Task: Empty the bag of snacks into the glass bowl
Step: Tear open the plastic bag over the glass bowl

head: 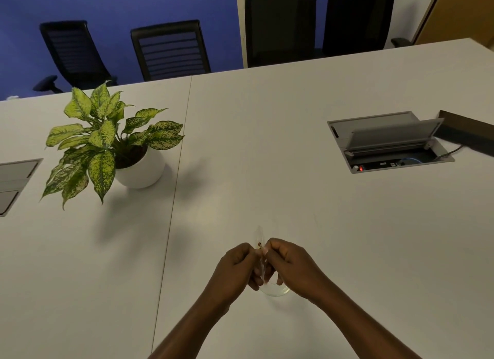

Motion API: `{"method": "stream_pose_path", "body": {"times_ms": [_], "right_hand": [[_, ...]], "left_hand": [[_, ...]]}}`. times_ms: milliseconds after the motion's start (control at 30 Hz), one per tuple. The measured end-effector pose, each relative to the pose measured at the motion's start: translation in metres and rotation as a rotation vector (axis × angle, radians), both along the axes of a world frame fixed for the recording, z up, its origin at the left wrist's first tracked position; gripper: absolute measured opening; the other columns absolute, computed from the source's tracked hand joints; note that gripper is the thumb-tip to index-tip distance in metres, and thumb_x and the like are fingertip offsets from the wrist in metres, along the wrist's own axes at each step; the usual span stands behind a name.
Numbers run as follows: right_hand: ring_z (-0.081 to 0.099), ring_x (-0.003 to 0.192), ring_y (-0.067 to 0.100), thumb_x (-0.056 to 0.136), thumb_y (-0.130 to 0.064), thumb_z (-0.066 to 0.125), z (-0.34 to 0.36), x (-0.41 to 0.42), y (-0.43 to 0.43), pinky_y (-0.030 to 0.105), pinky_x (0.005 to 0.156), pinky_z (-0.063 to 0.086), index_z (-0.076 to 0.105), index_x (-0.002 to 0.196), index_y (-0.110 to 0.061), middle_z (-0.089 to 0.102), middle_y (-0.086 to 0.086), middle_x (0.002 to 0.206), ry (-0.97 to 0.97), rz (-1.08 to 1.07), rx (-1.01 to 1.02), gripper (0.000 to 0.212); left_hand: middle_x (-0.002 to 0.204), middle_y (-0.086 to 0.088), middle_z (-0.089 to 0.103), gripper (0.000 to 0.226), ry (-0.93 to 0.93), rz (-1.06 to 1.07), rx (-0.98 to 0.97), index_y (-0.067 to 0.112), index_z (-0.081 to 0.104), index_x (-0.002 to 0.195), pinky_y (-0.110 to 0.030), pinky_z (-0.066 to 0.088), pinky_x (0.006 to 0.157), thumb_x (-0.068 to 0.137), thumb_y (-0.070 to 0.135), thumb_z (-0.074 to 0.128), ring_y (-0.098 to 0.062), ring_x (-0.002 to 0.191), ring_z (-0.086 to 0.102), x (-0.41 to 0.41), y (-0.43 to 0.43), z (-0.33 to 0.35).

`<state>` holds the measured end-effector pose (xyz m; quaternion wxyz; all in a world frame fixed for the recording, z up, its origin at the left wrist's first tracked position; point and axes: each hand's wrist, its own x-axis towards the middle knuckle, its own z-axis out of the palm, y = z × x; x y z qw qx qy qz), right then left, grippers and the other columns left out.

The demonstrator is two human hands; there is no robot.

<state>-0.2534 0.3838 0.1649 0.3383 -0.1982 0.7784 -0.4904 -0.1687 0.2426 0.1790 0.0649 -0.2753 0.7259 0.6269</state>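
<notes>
Left hand and right hand pinched closed on clear snack bag, edge between fingertips, likely for tearing open. Glass bowl directly beneath both hands on tabletop, positioned to catch contents.

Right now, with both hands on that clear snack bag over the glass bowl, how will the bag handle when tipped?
The clear snack bag looks thin and floppy, so it will likely sag unless held by both the left hand and right hand. It seems light: few snacks show. The glass bowl beneath looks small, so it may slide if bumped.
</notes>
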Motion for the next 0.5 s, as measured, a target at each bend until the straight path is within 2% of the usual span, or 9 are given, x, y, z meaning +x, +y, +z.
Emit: {"method": "stream_pose_path", "body": {"times_ms": [100,167,200,300,433,500], "right_hand": [[0.072,0.066,0.012,0.104,-0.027,0.052,0.0007,0.0,0.0012,0.02,0.059,0.051,0.066,0.087,-0.013,0.075,0.001,0.071,0.02,0.004,0.022,0.027],[0.073,0.069,0.017,0.103,-0.027,0.053,0.0008,0.0006,0.0016,0.019,0.059,0.05,0.066,0.086,-0.012,0.076,0.005,0.075,0.04,0.004,0.048,0.026],[0.073,0.071,0.021,0.103,-0.027,0.053,0.0004,0.0009,0.0016,0.022,0.06,0.05,0.065,0.085,-0.011,0.076,0.008,0.076,0.054,-0.005,0.068,0.026],[0.069,0.068,0.023,0.101,-0.025,0.055,-0.0025,-0.0012,0.0029,0.038,0.066,0.055,0.062,0.08,-0.008,0.074,0.009,0.073,0.133,-0.055,0.147,0.028],[0.065,0.055,0.002,0.1,-0.026,0.056,-0.0013,-0.0017,0.0052,0.034,0.067,0.057,0.062,0.079,-0.011,0.071,-0.001,0.066,0.176,-0.074,0.208,0.027],[0.067,0.057,0.003,0.098,-0.026,0.056,-0.0002,0.0026,0.001,0.036,0.067,0.058,0.062,0.079,-0.011,0.072,0.0,0.069,0.16,-0.069,0.205,0.026]], "left_hand": [[0.069,-0.009,0.071,0.032,-0.015,-0.057,-0.003,0.008,0.064,0.082,-0.027,0.058,0.063,0.103,0.026,0.05,-0.018,0.064,0.068,0.0027,0.0034,-0.0003],[0.064,0.0,0.07,0.03,-0.021,-0.066,-0.023,0.012,0.063,0.077,-0.026,0.056,0.061,0.103,0.021,0.051,-0.015,0.061,0.067,0.0029,0.0032,0.0003],[0.062,0.001,0.069,0.03,-0.029,-0.059,-0.04,0.012,0.063,0.075,-0.027,0.056,0.06,0.102,0.018,0.051,-0.014,0.059,0.066,0.0026,0.0021,0.0],[0.061,-0.002,0.065,0.026,-0.08,0.023,-0.124,0.008,0.06,0.073,-0.027,0.054,0.056,0.098,0.012,0.052,-0.012,0.053,0.064,0.0021,-0.0033,-0.0018],[0.064,-0.003,0.065,0.024,-0.125,0.052,-0.241,-0.003,0.062,0.082,-0.022,0.052,0.051,0.095,0.015,0.054,-0.007,0.049,0.063,0.0029,-0.0032,-0.0051],[0.065,-0.005,0.066,0.025,-0.121,0.034,-0.246,-0.005,0.062,0.085,-0.023,0.052,0.05,0.094,0.017,0.055,-0.007,0.048,0.062,0.0021,0.0012,-0.006]]}}
